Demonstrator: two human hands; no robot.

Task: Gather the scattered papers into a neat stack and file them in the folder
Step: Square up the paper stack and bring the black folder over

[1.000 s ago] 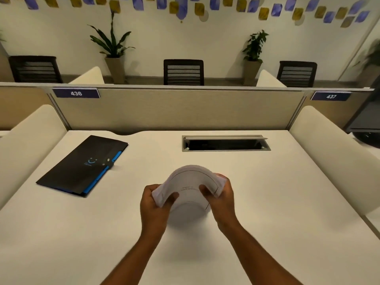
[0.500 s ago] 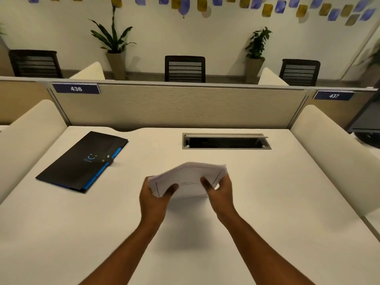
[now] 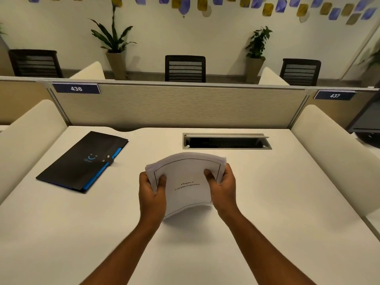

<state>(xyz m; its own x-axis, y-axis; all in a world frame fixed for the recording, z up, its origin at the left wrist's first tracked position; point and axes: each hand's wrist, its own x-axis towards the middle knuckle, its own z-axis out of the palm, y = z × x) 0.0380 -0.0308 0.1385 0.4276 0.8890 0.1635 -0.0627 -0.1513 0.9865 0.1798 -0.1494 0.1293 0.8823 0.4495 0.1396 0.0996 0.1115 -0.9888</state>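
Observation:
A stack of white papers [image 3: 186,182] is held above the middle of the white desk [image 3: 267,202], bowed upward, its top sheet showing a black border and a printed chapter heading. My left hand [image 3: 152,192] grips the stack's left edge and my right hand [image 3: 223,187] grips its right edge. The sheets' far edges fan slightly and are not flush. A closed black folder [image 3: 82,161] with a blue spine edge and a snap closure lies flat at the desk's far left, apart from both hands.
An open cable tray slot [image 3: 226,141] sits in the desk just beyond the papers. A beige partition [image 3: 178,105] closes the back; cream side dividers [image 3: 333,153] flank the desk. Chairs and potted plants stand beyond the partition.
The stack went from a tight upward arch to flatter, then tilted toward me so the printed top sheet now faces up. Both hands kept their grip on its sides.

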